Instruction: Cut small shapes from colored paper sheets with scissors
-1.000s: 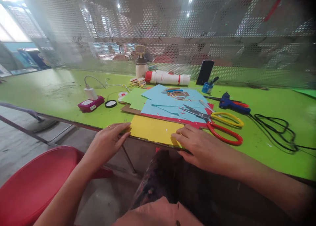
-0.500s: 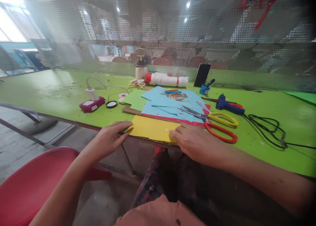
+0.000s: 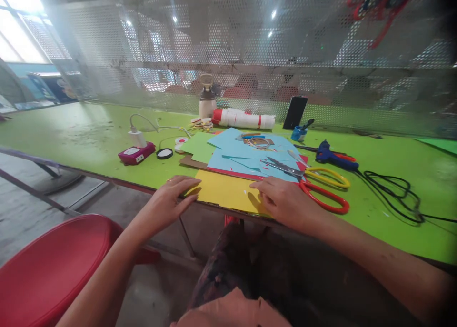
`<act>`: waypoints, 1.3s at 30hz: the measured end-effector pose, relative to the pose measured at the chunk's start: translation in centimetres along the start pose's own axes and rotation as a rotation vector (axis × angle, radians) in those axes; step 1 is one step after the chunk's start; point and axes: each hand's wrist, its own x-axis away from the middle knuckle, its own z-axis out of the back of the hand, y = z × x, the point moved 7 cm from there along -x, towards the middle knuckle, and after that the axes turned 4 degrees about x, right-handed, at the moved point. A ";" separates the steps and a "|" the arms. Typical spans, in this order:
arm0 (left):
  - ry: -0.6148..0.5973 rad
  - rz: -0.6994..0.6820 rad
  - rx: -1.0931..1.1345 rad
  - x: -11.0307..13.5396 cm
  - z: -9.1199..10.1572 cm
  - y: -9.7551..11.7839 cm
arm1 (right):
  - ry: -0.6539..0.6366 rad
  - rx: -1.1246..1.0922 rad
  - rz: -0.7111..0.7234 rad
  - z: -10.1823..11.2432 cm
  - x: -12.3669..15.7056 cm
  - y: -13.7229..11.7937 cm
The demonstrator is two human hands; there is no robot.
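A yellow paper sheet (image 3: 226, 191) lies at the near edge of the green table (image 3: 85, 141). My left hand (image 3: 171, 201) rests at the sheet's left corner, fingers stretched out and touching it. My right hand (image 3: 285, 201) lies flat on the sheet's right end, fingers extended. Behind the yellow sheet sits a stack of light blue paper (image 3: 246, 151) over a red sheet and cardboard. Scissors with red and yellow handles (image 3: 321, 186) lie just right of my right hand.
A blue glue gun (image 3: 330, 154) and black cable (image 3: 392, 189) lie to the right. A pink box with a white charger (image 3: 136, 152), a black-rimmed lid (image 3: 164, 153), a white bottle (image 3: 206, 103), a paper roll (image 3: 244, 119) and a phone (image 3: 294, 112) stand behind. A red chair (image 3: 50, 265) is at my left.
Both hands stay on the yellow sheet; the right hand has slid slightly further onto it. The camera view has shifted a little.
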 end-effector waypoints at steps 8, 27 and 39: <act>-0.145 -0.004 -0.022 -1.7 0.2 0.0 | -0.229 0.143 0.158 1.1 1.5 -2.4; 0.145 0.084 0.086 0.7 1.8 0.0 | -0.245 0.339 0.289 1.3 1.0 -4.1; -0.051 -0.147 0.049 0.5 -1.5 4.3 | -0.295 0.334 0.270 1.4 0.7 -4.5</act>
